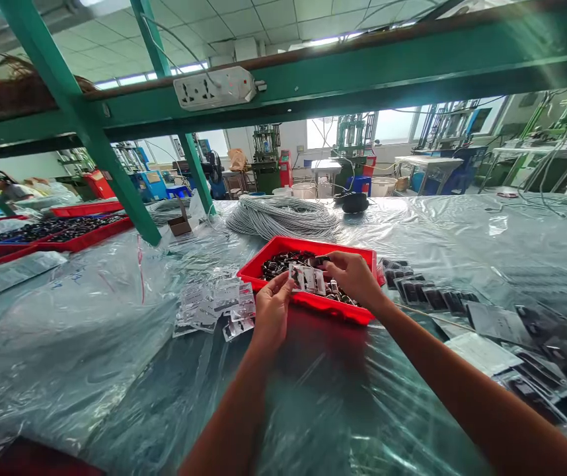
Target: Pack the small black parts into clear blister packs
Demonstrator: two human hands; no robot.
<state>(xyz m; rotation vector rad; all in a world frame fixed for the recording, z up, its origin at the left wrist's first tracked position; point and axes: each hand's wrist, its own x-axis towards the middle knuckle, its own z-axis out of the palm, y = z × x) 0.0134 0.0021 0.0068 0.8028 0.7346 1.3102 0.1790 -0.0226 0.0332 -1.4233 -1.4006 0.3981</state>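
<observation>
My left hand point(272, 305) pinches a small clear printed plastic bag point(308, 279) by its left edge, above the front side of a red tray point(308, 301). Small black and metallic parts point(283, 263) fill much of that tray. Over its right half, my right hand point(353, 276) has its fingers closed on a small dark part point(321, 260), just above the bag. Exactly what kind of part it is cannot be made out. A pile of similar printed bags point(207, 303) lies to the left of the tray.
Behind the tray lies a coil of grey cable point(283, 217). Filled dark packets point(427, 291) line the table to the right. A green frame post point(110, 172) stands at left, and a power strip point(214, 89) hangs on the crossbeam. More red trays point(90, 233) sit far left.
</observation>
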